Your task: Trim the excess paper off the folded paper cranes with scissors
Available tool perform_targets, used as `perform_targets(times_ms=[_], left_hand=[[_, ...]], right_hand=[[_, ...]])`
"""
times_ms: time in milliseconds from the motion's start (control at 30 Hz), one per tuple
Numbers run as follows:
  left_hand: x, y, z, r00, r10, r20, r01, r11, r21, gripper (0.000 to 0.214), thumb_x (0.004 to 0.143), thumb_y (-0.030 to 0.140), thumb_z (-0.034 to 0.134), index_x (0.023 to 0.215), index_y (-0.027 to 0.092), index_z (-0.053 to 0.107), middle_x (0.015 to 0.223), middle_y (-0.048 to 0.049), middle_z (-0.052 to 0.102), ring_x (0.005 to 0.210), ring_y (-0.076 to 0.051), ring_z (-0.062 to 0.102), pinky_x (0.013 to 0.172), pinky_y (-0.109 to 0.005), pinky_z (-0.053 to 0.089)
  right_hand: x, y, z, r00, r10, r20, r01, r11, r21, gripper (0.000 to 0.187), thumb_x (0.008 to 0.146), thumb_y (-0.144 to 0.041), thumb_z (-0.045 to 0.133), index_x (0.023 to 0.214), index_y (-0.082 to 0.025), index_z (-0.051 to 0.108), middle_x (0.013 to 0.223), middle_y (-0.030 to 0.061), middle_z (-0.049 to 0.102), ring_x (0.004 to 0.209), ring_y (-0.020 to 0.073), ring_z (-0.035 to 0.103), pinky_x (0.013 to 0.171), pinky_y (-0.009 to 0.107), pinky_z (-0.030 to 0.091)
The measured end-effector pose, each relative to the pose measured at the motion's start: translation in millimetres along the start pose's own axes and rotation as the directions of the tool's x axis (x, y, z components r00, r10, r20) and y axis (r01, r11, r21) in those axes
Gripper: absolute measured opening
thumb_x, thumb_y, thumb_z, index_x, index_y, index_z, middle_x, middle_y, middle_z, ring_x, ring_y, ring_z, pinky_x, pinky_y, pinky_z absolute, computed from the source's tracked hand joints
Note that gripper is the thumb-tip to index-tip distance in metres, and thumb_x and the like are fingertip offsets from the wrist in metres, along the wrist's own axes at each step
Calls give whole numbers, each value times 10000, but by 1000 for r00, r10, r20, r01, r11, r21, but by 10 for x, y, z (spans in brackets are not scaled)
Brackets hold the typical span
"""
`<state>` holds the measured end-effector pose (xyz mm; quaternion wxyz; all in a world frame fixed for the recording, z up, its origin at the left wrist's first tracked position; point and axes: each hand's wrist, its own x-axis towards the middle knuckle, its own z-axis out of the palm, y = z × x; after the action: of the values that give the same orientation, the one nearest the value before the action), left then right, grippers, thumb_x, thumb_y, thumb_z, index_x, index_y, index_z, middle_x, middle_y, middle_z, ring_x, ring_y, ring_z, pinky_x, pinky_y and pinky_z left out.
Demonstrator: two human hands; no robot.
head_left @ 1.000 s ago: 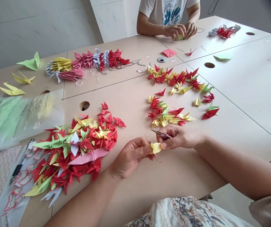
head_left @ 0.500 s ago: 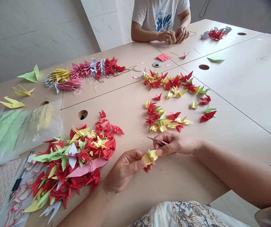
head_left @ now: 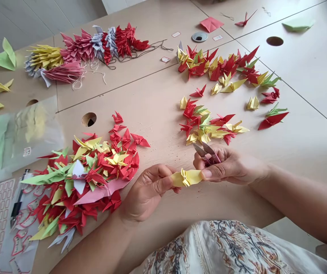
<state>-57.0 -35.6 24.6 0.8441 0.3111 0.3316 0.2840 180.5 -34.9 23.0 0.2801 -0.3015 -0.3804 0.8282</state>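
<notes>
- Pale tabletop fills the frame, strewn with folded paper. A loose pile of cranes lies at lower left, and a smaller cluster lies just above the hands.
- Left hand, at lower centre, has thumb and forefinger closed on one end of a yellow paper crane.
- Right hand pinches the other end with thumb and forefinger, so the crane is stretched between both hands, above the tabletop.
- That hand also tucks small scissors under its other fingers, with the blades a little apart and pointing toward the upper left.
- Pulling the two ends apart too hard would likely tear the thin paper or flatten its folds.
- Those parted blades sit just above the crane and near the left fingertips, so a careless turn of the wrist could nick paper or skin.
- With the right grip split between scissors and paper, either could slip. A yellow crane dropped into the cluster would be hard to pick out.
</notes>
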Motion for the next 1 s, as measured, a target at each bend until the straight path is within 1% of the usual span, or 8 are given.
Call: perform_targets(times_ms=[167, 400, 500, 567, 667, 767, 900, 1000], left_hand=[[7, -18, -29, 1000, 3, 15, -3, 999, -41, 236, 844, 351, 837, 728, 177, 728, 801, -23, 719, 810, -150, 662, 795, -260, 525], [-9, 48, -13, 995, -97, 34, 102, 972, -211, 159, 879, 200, 802, 788, 156, 680, 1110, -35, 805, 893, -147, 769, 735, -238, 645], [1, 58, 22, 994, -107, 1, 105, 969, -222, 174, 850, 153, 828, 841, 179, 656, 976, -6, 825, 826, -139, 790, 687, -208, 643], [10, 49, 38, 994, -109, -18, 102, 968, -227, 185, 832, 148, 848, 897, 197, 682, 867, 24, 813, 763, -131, 794, 673, -192, 637], [16, 23, 37, 996, -78, -36, 68, 972, -225, 235, 821, 140, 859, 1006, 235, 750, 882, 43, 813, 740, -112, 791, 688, -184, 642], [14, 3, 19, 999, -44, -8, 41, 973, -226, 237, 848, 145, 839, 1045, 267, 791, 892, 37, 828, 779, -103, 797, 717, -165, 645], [17, 8, 25, 997, -41, -62, 25, 972, -235, 174, 844, 182, 850, 987, 272, 810, 851, 41, 828, 768, -91, 796, 687, -132, 633], [30, 22, 48, 991, -32, -131, -1, 971, -240, 166, 808, 191, 882, 942, 254, 808, 828, 40, 820, 746, -87, 787, 685, -138, 631]], right_hand=[[-9, 8, -16, 999, 38, -24, -38, 999, -15, 391, 793, -451, 853, 767, -166, 587, 584, -81, 461, 488, 46, 331, 437, 219, 202], [14, -38, 49, 998, 50, -45, -53, 996, -73, 391, 846, -488, 811, 792, -162, 602, 604, -75, 465, 529, 61, 346, 474, 225, 242], [22, -75, 104, 996, 60, -62, -66, 993, -99, 409, 867, -511, 789, 781, -165, 591, 640, -63, 484, 564, 67, 346, 488, 233, 236], [22, -85, 128, 995, 72, -69, -80, 990, -118, 409, 887, -513, 771, 771, -169, 582, 612, -80, 428, 551, 67, 304, 476, 239, 209], [11, -88, 145, 993, 98, -62, -105, 986, -131, 419, 910, -524, 743, 755, -181, 561, 592, -97, 333, 541, 71, 251, 468, 242, 190], [-17, -100, 137, 990, 117, -81, -132, 966, -221, 423, 942, -556, 691, 781, -186, 565, 621, -84, 359, 556, 79, 268, 480, 240, 220], [-77, -136, 99, 974, -66, -215, -44, 881, -471, 435, 955, -637, 622, 873, -210, 624, 723, -26, 484, 632, 120, 413, 531, 248, 356], [-131, -166, 81, 963, -139, -232, -17, 824, -566, 435, 993, -644, 539, 914, -229, 641, 811, 23, 587, 713, 162, 524, 571, 264, 429]])
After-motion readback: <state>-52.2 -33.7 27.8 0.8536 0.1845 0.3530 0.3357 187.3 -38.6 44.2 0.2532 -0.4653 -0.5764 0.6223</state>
